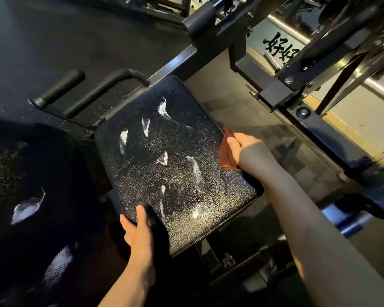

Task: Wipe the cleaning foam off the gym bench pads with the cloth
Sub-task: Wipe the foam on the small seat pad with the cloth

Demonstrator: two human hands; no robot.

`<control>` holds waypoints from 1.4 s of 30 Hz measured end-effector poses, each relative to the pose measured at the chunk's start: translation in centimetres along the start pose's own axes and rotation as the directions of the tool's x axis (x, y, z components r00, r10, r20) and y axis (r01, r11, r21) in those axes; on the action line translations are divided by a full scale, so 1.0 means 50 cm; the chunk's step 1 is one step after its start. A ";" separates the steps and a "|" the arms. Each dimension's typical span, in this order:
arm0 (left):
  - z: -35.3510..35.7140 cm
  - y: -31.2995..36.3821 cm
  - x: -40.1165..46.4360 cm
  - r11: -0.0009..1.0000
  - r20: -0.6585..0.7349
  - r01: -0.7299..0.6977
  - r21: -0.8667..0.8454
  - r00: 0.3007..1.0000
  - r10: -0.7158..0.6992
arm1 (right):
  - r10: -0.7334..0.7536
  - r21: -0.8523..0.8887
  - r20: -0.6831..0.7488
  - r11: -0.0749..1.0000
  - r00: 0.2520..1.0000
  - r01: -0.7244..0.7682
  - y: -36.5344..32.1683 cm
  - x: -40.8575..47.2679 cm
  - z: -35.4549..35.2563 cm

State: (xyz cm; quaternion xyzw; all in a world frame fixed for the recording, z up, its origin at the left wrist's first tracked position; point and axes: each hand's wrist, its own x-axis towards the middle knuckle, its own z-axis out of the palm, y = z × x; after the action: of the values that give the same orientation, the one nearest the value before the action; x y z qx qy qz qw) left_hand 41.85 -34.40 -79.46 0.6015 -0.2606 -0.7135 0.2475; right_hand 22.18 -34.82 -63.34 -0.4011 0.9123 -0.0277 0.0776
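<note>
A black textured seat pad (177, 151) fills the middle of the view, streaked with several white smears of foam (196, 169). My right hand (242, 147) grips a brown cloth (225, 156) against the pad's right edge. My left hand (138, 229) holds the pad's near left edge, thumb on top. A second black pad (31, 173) lies at the left and carries foam patches (26, 210) of its own.
Two black foam-covered handles (75, 94) stick out behind the seat pad. The machine's dark steel frame (282, 94) crosses the upper right, and a blue base beam (353, 209) runs at the right. Dark rubber flooring lies beyond.
</note>
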 end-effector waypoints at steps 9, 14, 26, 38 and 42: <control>-0.002 -0.014 0.006 0.997 0.011 0.018 -0.072 1.000 -0.017 | 0.044 0.044 -0.060 0.998 0.997 -0.042 0.045 -0.050 -0.005; 0.021 -0.005 0.003 1.000 -0.087 -0.009 -0.002 0.996 0.009 | -0.066 -0.063 -0.026 0.996 0.998 0.064 -0.028 0.061 -0.022; 0.010 -0.002 0.007 0.999 -0.057 0.012 -0.041 0.998 -0.014 | -0.048 0.049 -0.077 0.997 0.996 0.052 0.037 -0.036 -0.009; 0.016 -0.006 0.001 1.000 -0.075 -0.006 -0.002 0.997 0.006 | -0.153 -0.209 -0.085 0.969 0.985 0.132 -0.031 0.062 -0.044; 0.012 -0.006 0.012 1.000 -0.080 -0.012 0.024 0.997 0.013 | -0.096 -0.095 -0.167 0.992 0.981 0.081 -0.033 0.045 -0.031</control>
State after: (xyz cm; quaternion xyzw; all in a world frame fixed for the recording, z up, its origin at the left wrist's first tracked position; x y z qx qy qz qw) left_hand 41.18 -34.53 -80.01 0.6309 -0.2625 -0.6841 0.2552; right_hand 21.62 -37.61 -61.92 -0.4406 0.8971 -0.0256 -0.0202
